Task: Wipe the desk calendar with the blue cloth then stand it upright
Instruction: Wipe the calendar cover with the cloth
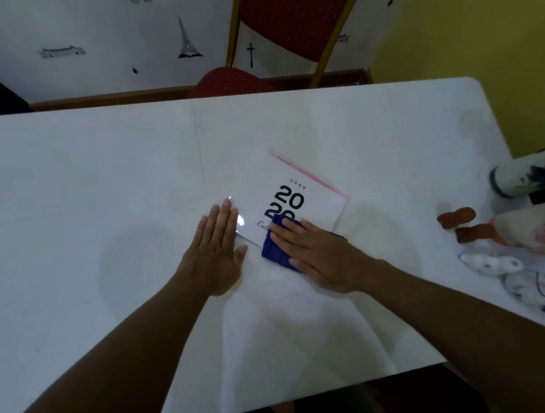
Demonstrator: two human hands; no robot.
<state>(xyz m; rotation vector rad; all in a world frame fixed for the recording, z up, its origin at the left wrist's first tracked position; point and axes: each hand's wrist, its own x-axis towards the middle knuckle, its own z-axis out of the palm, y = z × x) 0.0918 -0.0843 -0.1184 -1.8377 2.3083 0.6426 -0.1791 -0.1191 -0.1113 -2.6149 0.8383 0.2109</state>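
Our calendar lies flat mid-desk. Our left hand, fingers straight, touches its left edge. Our right hand, fingers flat, presses the cloth on its near corner. Toys crowd the desk's right edge, and a chair stands beyond.

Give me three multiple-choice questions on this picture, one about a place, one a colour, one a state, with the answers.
1. Where is the blue cloth? A) on a shelf B) under the right hand on the calendar C) on the floor
2. What colour is the calendar's binding? A) pink B) green C) black
3. How is the calendar? A) upright B) flat on the table C) held aloft
Answers: B, the hand presses it there; A, the binding shows pink along the far edge; B, it lies face up.
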